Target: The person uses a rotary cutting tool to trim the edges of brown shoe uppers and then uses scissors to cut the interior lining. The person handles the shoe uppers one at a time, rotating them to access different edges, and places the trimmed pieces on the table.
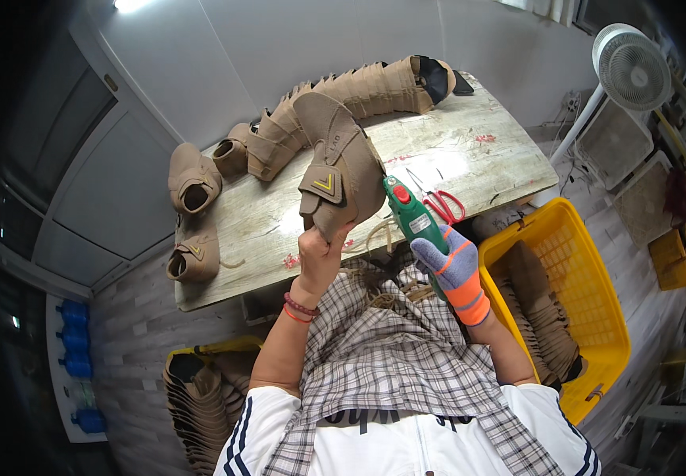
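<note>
Tan suede-like shoe upper (341, 170) held up over the near edge of the bench (470, 155), just left of the green handheld tool (411, 217) — taken as the landmark here. Left hand (320, 255) bare, closed around the lower end of the upper, fingers pinching its bottom edge; 2 red bands at that wrist. Right hand (455, 270) in a grey-and-orange work glove, wrapped shut around the tool's grip, tool nose pointing up toward the upper's right flank, seemingly touching or just beside it — contact not clear.

Judged by looks: light, soft, floppy where unlined, stiffer at the folded strap with the yellow chevron patch. Napped surface likely grippy rather than slippery, not fragile, though prone to marking or scorching if the tool runs hot. Best hold probably at the thick lower edge or heel end, as now, keeping fingers clear of the tool's nose; pinching the thin flap alone would likely let the piece droop and twist.

Behind the tool, a long overlapping row of matching uppers (343, 99) along the far side of the bench. Far left of the tool, 2 single uppers (194, 178) near the bench's left end. Just right of the tool, red-handled scissors (443, 205) lying flat. Right and below, a yellow basket (589, 262) with more tan pieces stacked inside. Checked cloth across the lap beneath both hands.
</note>
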`<state>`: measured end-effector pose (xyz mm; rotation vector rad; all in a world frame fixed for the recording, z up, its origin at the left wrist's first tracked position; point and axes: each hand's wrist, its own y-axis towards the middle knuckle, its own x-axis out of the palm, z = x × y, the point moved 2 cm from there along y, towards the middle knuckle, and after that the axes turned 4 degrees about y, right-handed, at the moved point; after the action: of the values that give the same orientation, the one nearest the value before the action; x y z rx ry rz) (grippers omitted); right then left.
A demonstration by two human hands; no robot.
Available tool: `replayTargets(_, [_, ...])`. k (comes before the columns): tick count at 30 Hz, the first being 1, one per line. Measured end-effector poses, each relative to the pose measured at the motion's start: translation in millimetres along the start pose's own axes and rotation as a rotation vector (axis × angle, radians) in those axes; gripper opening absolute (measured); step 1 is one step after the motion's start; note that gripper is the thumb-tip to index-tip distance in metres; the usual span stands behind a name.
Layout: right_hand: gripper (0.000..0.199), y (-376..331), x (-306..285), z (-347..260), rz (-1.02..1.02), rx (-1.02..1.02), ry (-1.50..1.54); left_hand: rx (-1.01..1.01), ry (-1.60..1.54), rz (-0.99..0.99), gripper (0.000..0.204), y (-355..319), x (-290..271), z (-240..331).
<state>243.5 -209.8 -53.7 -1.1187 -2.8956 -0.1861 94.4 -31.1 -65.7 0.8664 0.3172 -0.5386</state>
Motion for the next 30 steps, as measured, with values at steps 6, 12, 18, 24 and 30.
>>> replayTargets(6, [0.037, 3.7, -5.4, -2.8, -0.014, 0.046, 0.122, 0.36, 0.235, -0.039, 0.02, -0.9, 0.9, 0.0])
replayTargets(12, [0.034, 6.3, -13.8, -5.9, -0.025, 0.064, 0.141, 0.504, 0.32, -0.168, 0.024, -11.4, -4.3, -14.3])
replayTargets(18, [0.035, 12.5, -28.9, -4.3, 0.058, 0.053, 0.202, -0.149, -0.431, -0.186, 0.022, -17.5, -27.4, -12.2])
replayTargets(24, [0.049, -2.6, -49.1, 34.7, 0.071, -0.067, -0.302, -0.673, -1.376, -0.087, 0.035, 29.5, -80.3, -18.7])
replayTargets(30, [0.06, -18.8, -41.6, 46.1, 0.024, -0.448, -0.655, -0.961, -1.835, -0.039, 0.03, 25.8, -89.3, -68.4])
